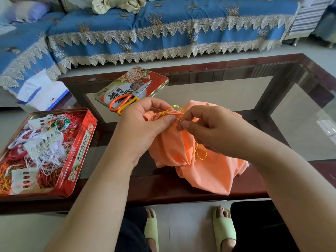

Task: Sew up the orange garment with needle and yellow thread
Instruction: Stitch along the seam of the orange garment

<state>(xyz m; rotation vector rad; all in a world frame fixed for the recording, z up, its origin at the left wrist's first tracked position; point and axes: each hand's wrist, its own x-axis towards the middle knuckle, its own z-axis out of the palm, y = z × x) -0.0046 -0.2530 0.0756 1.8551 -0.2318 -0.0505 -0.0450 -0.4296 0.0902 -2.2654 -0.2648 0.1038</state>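
Now | left hand (145, 128) pinches garment (196, 160) | right hand (205, 128) pinches half-hidden needle (177, 118)

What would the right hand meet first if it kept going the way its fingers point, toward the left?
Probably the left hand: the right hand pinches the thin metal needle pointing at the thumb that grips the bunched orange garment. Depth is hard to judge.

Needle (178, 118) tip seemingly inside garment (200, 160)
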